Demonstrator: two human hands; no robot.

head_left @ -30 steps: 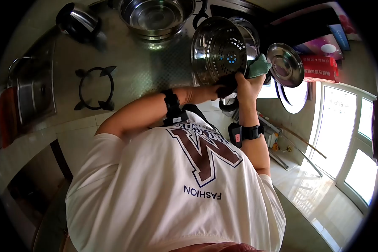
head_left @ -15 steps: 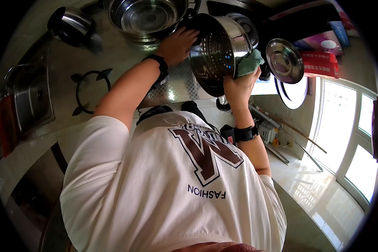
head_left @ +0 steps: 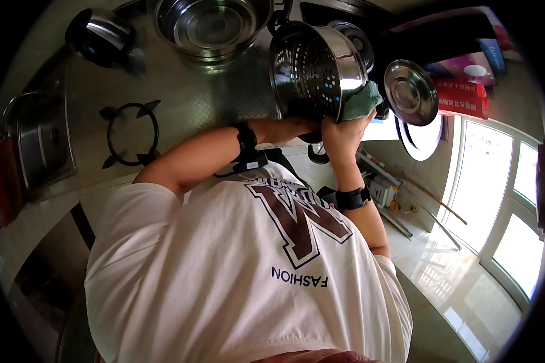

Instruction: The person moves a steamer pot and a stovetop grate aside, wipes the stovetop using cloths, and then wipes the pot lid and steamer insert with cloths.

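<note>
A shiny steel steamer pot (head_left: 313,75) with a perforated base is tipped on its side over the counter. My left hand (head_left: 287,129) is at its near rim by the dark handle, seemingly gripping there; its fingertips are partly hidden. My right hand (head_left: 344,138) is closed on a green cloth (head_left: 362,101), pressing it against the outer wall of the steamer pot on the right.
A wide steel pot (head_left: 215,27) stands at the back, with a kettle (head_left: 100,37) to its left. A burner ring (head_left: 133,133) is on the left. Right of the steamer are a steel lid (head_left: 410,92) and red boxes (head_left: 460,97).
My left hand has moved from the steamer pot's far rim down to its near rim beside my right hand. The right hand stays at the pot's side with the green cloth.
</note>
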